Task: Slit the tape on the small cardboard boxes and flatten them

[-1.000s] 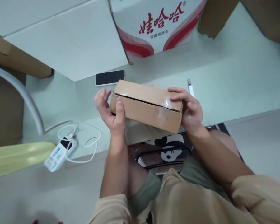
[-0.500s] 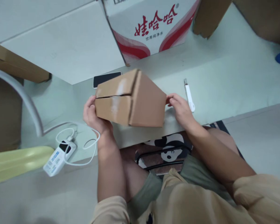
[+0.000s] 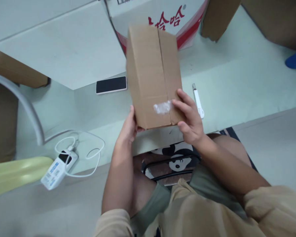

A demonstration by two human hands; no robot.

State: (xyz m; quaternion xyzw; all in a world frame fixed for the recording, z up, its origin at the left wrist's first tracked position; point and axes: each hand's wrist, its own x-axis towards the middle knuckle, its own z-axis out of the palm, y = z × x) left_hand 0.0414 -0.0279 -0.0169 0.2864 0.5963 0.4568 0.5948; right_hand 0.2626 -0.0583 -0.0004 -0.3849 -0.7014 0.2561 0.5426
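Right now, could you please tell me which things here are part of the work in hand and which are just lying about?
In hand:
cardboard box, held by left hand and right hand
tape scrap on the box

Lying about:
phone
white cutter
power bank with its cable
printed carton

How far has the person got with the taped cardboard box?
Done: nothing opened; the cardboard box has its flaps shut, with clear tape across the seam. In hand: the left hand props its lower edge and the right hand has fingertips at the tape patch. Left: the seam is uncut; the white cutter lies untouched on the table.
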